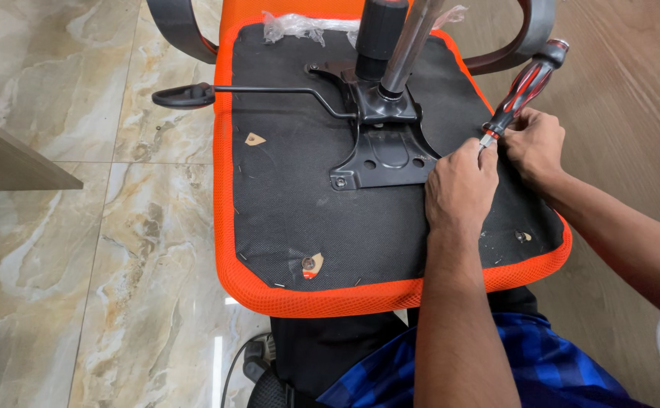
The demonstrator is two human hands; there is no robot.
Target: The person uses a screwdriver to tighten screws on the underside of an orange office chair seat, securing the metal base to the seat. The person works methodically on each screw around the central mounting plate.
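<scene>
Head view: an upturned orange chair seat (pixel 254 295) rests against the person's lap. The right hand (pixel 535 143) has its grip clenched around a red-and-black screwdriver (pixel 525 89), while the left hand (pixel 460 185) pinches its tip beside the black metal plate (pixel 386 155).

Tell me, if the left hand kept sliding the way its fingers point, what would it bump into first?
Probably the screwdriver. The left hand points up and slightly right across the upturned seat, and its fingertips already sit at the tool's metal tip, beside the right hand. Depth is hard to judge.
</scene>
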